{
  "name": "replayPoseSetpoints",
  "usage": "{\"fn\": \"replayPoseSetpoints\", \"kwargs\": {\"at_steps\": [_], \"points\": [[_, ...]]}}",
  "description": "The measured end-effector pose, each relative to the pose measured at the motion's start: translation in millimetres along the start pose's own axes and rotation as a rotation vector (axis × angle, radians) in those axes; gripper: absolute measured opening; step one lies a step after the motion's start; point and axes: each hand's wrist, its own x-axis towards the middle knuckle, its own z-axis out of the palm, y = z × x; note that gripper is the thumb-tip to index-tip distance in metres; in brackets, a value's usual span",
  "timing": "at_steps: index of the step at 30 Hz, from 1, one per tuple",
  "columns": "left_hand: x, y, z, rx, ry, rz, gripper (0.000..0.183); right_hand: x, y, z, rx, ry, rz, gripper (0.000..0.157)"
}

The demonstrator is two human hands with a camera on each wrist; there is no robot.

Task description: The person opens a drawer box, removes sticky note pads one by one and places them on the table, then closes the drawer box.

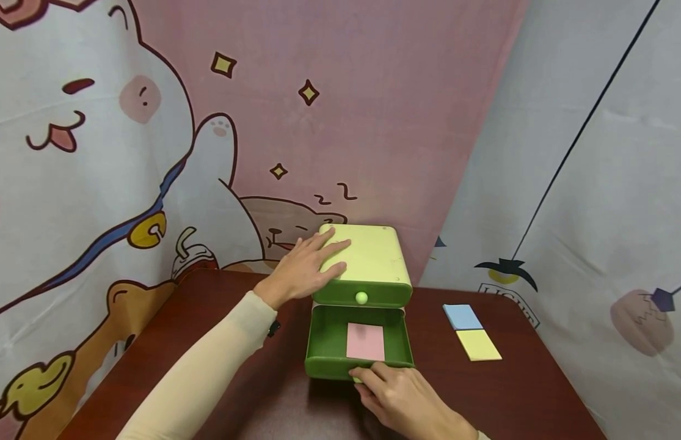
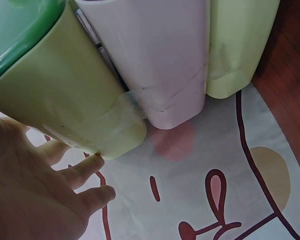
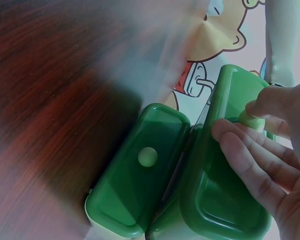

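Observation:
A small desktop drawer box (image 1: 367, 253) with a pale yellow top and green drawer fronts stands on the table. My left hand (image 1: 302, 269) rests spread on its top, at the left side; in the left wrist view the left fingers (image 2: 92, 167) show beside the box's yellow and pink side walls. A green drawer (image 1: 326, 336) below the top one is pulled out. Inside lies a pink pad of sticky notes (image 1: 365, 342). At its front, my right hand (image 1: 397, 394) pinches the round light-green knob (image 3: 251, 121) between thumb and fingers.
To the right of the box lie a blue sticky note pad (image 1: 463, 317) and a yellow one (image 1: 479, 345), edge to edge on the dark red-brown table (image 1: 444, 391). Another drawer front with a knob (image 3: 148, 157) is closed below the pulled-out one. A printed cloth (image 1: 373, 122) hangs behind.

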Motion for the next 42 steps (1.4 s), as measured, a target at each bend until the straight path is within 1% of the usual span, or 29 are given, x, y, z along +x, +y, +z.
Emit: {"fn": "replayPoseSetpoints", "kwargs": {"at_steps": [4,5,8,9,10,12,14,17,19,21,23,24,27,28,31,34,36,42], "points": [[-0.1,0.7,-0.7,-0.005,-0.005,-0.004,0.072,0,-1,-1.0,-0.002,0.002,-0.013,0.013],[0.0,1.0,-1.0,-0.005,-0.007,-0.005,0.072,0,-2,-1.5,0.0,-0.001,-0.014,0.019],[0.0,1.7,-2.0,-0.006,-0.011,-0.007,0.072,0,-3,-2.9,0.003,-0.009,-0.017,0.044],[0.1,1.7,-2.3,-0.006,-0.01,-0.005,0.072,0,-3,-3.3,0.005,-0.011,-0.02,0.049],[0.1,1.6,-2.4,-0.005,-0.009,-0.004,0.072,0,-4,-3.7,0.004,-0.014,-0.021,0.05],[0.0,1.2,-2.5,-0.004,-0.008,-0.002,0.072,-1,-4,-4.3,0.0,-0.016,-0.029,0.047],[0.4,0.5,-2.2,-0.001,-0.006,0.001,0.072,-1,-4,-4.5,0.0,-0.019,-0.038,0.036],[0.7,-0.3,-1.9,-0.001,-0.01,-0.001,0.072,-2,-4,-5.2,0.004,-0.022,-0.05,0.03],[0.7,-0.3,-2.1,-0.001,-0.012,-0.003,0.072,-3,-5,-5.3,0.008,-0.026,-0.052,0.033],[0.3,0.0,-2.7,-0.003,-0.011,-0.004,0.072,-3,-6,-5.4,0.012,-0.03,-0.049,0.042],[-0.2,0.3,-3.1,-0.003,-0.01,-0.002,0.072,-3,-7,-5.4,0.019,-0.034,-0.043,0.043],[-0.3,0.5,-3.2,-0.003,-0.009,0.0,0.072,-3,-8,-5.3,0.021,-0.034,-0.041,0.04],[-0.2,0.5,-3.1,-0.006,-0.013,0.002,0.072,-5,-8,-5.4,0.018,-0.026,-0.04,0.013],[0.0,0.4,-2.9,-0.005,-0.014,0.001,0.072,-5,-8,-5.4,0.02,-0.021,-0.043,0.01],[0.5,-0.1,-2.7,-0.006,-0.018,-0.002,0.072,-6,-8,-5.0,0.016,-0.006,-0.051,0.036],[0.6,-0.4,-2.7,-0.002,-0.017,-0.002,0.072,-7,-9,-4.5,0.02,0.004,-0.057,0.046],[0.9,-0.8,-2.3,0.004,-0.018,-0.001,0.072,-7,-9,-4.0,0.02,0.01,-0.061,0.048],[1.3,-1.6,-1.3,0.0,-0.016,-0.001,0.072,-11,-8,-0.5,0.01,0.04,-0.088,0.039]]}}
